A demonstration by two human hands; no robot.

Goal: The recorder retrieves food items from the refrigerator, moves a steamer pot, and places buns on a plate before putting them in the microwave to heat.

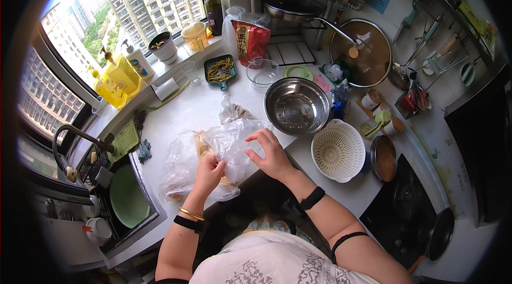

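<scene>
Thin clear plastic bags (236, 140) lie bunched near the front edge of the white countertop (160, 124). My left hand (210, 172) pinches the crumpled plastic between thumb and fingers. Just right of it, my right hand (270, 154) hovers by the bag with thumb and fingers apart and nothing between them. Pale orange-brown food pieces, of a kind I cannot tell, show through the plastic beside and below my left hand. A smaller clear bag (236, 112) with brownish contents sits right behind the large one.
A steel bowl (297, 106) and a white colander (338, 150) stand to the right, before the black cooktop (400, 208). On the left is a sink holding a green basin (129, 196). A green dish (220, 68) and a clear plastic bowl (263, 72) stand at the back.
</scene>
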